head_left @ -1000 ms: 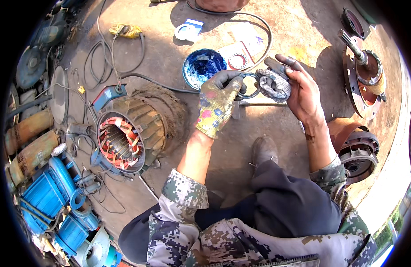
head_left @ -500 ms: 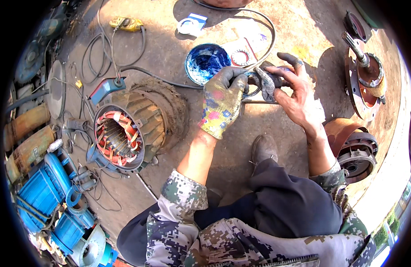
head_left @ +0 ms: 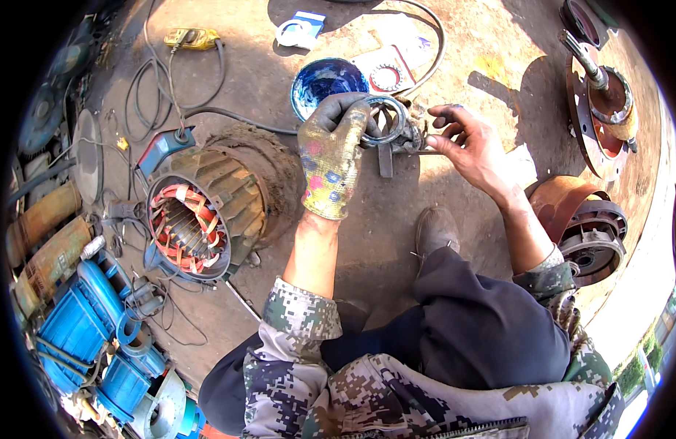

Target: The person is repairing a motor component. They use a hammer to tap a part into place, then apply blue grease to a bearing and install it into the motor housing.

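Note:
My left hand (head_left: 328, 157), in a dirty yellow patterned glove with dark fingers, grips a metal ring (head_left: 399, 121) between thumb and fingers. Beyond and to the left of the ring stands a bowl (head_left: 327, 82) smeared inside with blue paste. My bare right hand (head_left: 466, 143) is right of the ring, apart from it, with dirty fingers bent and thumb and fingers apart; nothing shows in them. Partly hidden behind the ring is a grey, crumpled-looking thing (head_left: 410, 137) with a flat bar below; I cannot tell its kind.
A motor stator (head_left: 206, 208) with red-wrapped windings lies left. Blue castings (head_left: 74, 314) crowd the lower left. A yellow power strip (head_left: 192, 39) with cable lies far left. At the right are a flanged shaft part (head_left: 609, 117) and a rusty round housing (head_left: 583, 234).
The grey, cloth-like thing has left my right fingers, and my right hand has drawn apart from the left. My left hand has shifted left, with the ring now turned into plain sight.

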Demonstrator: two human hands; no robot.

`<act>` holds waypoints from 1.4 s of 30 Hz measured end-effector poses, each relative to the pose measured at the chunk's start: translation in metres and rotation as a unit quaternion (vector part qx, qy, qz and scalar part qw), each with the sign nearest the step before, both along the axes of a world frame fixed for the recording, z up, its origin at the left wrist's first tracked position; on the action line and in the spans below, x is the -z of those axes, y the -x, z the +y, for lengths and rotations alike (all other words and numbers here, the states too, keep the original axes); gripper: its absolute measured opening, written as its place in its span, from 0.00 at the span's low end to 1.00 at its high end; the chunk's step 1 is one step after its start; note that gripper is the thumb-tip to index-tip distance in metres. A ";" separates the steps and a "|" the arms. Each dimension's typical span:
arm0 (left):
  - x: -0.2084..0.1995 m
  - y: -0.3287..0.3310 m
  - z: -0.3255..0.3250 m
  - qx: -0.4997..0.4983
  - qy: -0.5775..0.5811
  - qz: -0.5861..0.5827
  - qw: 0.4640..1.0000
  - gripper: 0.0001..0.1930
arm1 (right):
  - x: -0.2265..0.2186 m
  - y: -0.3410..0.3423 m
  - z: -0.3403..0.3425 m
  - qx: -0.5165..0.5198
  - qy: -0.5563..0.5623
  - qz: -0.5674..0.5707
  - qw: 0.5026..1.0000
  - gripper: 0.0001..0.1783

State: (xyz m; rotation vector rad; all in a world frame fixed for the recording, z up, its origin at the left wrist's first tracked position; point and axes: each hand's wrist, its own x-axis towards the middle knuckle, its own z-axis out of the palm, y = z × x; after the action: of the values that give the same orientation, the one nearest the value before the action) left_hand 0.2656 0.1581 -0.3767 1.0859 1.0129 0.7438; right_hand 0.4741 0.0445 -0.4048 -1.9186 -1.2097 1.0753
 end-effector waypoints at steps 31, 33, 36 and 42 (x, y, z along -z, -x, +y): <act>0.046 -0.027 -0.052 0.089 -0.154 0.125 0.976 0.12 | 0.016 0.049 -0.020 0.158 -0.097 0.269 0.945 0.08; 0.048 -0.027 -0.051 0.147 -0.124 0.145 0.971 0.12 | 0.014 0.038 -0.022 0.089 -0.097 0.202 0.970 0.08; 0.050 -0.014 -0.037 0.266 -0.386 0.234 0.852 0.11 | -0.012 0.022 -0.011 -0.075 -0.076 0.074 0.992 0.10; 0.011 -0.035 -0.043 0.025 -0.046 0.038 0.998 0.15 | -0.004 0.034 -0.009 0.130 -0.106 0.314 0.934 0.09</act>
State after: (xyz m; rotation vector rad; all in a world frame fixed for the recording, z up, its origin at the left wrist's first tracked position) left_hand 0.3007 0.1152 -0.3879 1.2228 1.0198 0.7182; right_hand 0.4406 0.0353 -0.4004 -1.3591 -0.6576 1.2234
